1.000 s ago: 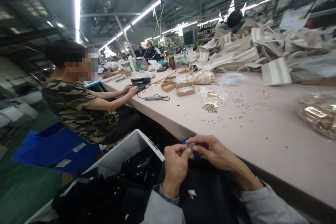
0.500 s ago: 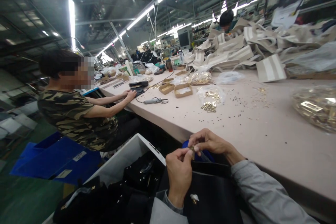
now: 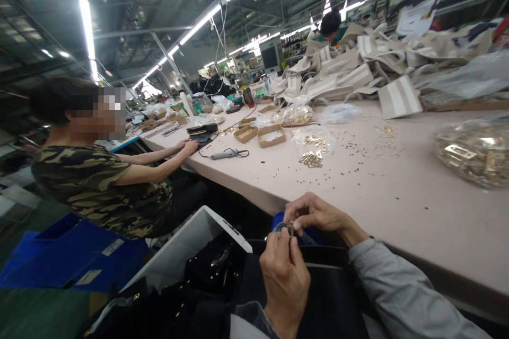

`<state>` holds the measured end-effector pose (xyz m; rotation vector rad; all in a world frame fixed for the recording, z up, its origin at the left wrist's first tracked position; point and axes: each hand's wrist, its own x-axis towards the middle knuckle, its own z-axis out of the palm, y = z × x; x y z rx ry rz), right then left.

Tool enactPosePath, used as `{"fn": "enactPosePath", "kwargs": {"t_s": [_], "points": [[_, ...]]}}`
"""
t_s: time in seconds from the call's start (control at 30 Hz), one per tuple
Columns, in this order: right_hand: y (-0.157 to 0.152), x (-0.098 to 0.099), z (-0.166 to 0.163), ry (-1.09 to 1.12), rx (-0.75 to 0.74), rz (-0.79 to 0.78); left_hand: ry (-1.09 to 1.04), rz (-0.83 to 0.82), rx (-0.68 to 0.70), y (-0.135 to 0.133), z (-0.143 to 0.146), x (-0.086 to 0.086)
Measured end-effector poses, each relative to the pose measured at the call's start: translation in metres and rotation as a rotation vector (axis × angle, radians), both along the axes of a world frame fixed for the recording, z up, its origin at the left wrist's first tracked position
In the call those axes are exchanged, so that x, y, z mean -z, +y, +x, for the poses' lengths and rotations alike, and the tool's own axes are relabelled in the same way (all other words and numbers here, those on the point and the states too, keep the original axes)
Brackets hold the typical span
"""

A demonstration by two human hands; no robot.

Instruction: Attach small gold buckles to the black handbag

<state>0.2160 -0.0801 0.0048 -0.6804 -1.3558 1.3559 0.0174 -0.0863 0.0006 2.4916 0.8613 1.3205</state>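
Pinching a small gold metal fitting (image 3: 290, 227) between them, the left hand (image 3: 284, 279) and right hand (image 3: 314, 213) are meeting just off the near edge of a long, pale pink table (image 3: 358, 190). The left fingers are curling narrowly around the fitting from below; the right fingertips are closing on it from above. A black bag (image 3: 318, 296), smooth and dark, is lying directly beneath the fingers. Left of the fingers, a white bin (image 3: 175, 254) is holding more black pieces. Beyond the fingers, on the tabletop, loose gold clasps (image 3: 310, 159) are glinting beside a crinkled clear plastic bag (image 3: 473, 156) of hardware far to the right. Farther off, shallow cardboard trays (image 3: 271, 136) and a heap of beige striped fabric bags (image 3: 358, 71) are crowding the surface. To the left, a seated person in a camouflage shirt (image 3: 99, 185) is resting a hand on the table.
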Motion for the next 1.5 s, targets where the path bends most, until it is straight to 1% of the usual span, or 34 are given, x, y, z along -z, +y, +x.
{"fn": "enactPosePath", "kwargs": {"t_s": [0.13,0.23,0.37,0.47,0.53,0.57,0.67,0.73,0.77,0.83,0.93,1.13,1.2,1.27,1.33,1.47,1.5], "points": [[0.000,-0.001,-0.002,-0.001,0.005,0.008,0.079,0.134,-0.080,-0.003,0.001,0.002],[0.000,-0.002,-0.005,-0.025,0.017,0.012,0.109,0.186,-0.111,-0.004,0.001,0.004],[-0.004,-0.006,-0.009,-0.077,0.072,0.016,0.086,0.174,-0.121,-0.002,0.002,0.009],[-0.007,-0.010,-0.013,-0.135,0.169,0.022,0.044,0.100,-0.089,0.000,0.001,0.009],[-0.009,-0.011,-0.014,-0.179,0.234,0.037,-0.015,-0.054,-0.033,0.004,-0.002,0.004],[-0.009,-0.011,-0.014,-0.191,0.255,0.041,-0.039,-0.179,0.001,0.007,-0.005,0.000],[-0.010,-0.012,-0.012,-0.192,0.261,0.036,-0.066,-0.675,0.108,0.018,-0.014,-0.014],[-0.010,-0.013,-0.011,-0.191,0.249,0.037,-0.092,-0.955,0.157,0.025,-0.018,-0.019],[-0.010,-0.013,-0.011,-0.196,0.246,0.040,-0.116,-1.045,0.175,0.028,-0.019,-0.021],[-0.011,-0.014,-0.010,-0.205,0.249,0.046,-0.169,-1.132,0.202,0.032,-0.020,-0.020],[-0.012,-0.013,-0.011,-0.199,0.250,0.053,-0.224,-1.152,0.220,0.032,-0.016,-0.016],[-0.010,-0.007,-0.013,-0.183,0.255,0.067,-0.393,-1.196,0.207,0.032,-0.008,-0.011],[-0.011,-0.006,-0.013,-0.172,0.280,0.061,-0.404,-1.212,0.201,0.031,-0.005,-0.011],[-0.012,-0.007,-0.013,-0.153,0.309,0.056,-0.370,-1.205,0.184,0.029,-0.002,-0.010],[-0.014,-0.006,-0.012,-0.129,0.335,0.052,-0.324,-1.177,0.151,0.025,0.001,-0.007],[-0.014,0.001,-0.003,-0.135,0.349,0.041,-0.335,-1.153,0.033,0.024,0.007,0.006],[-0.014,0.001,-0.002,-0.146,0.365,0.043,-0.295,-1.130,-0.008,0.025,0.008,0.009]]}}
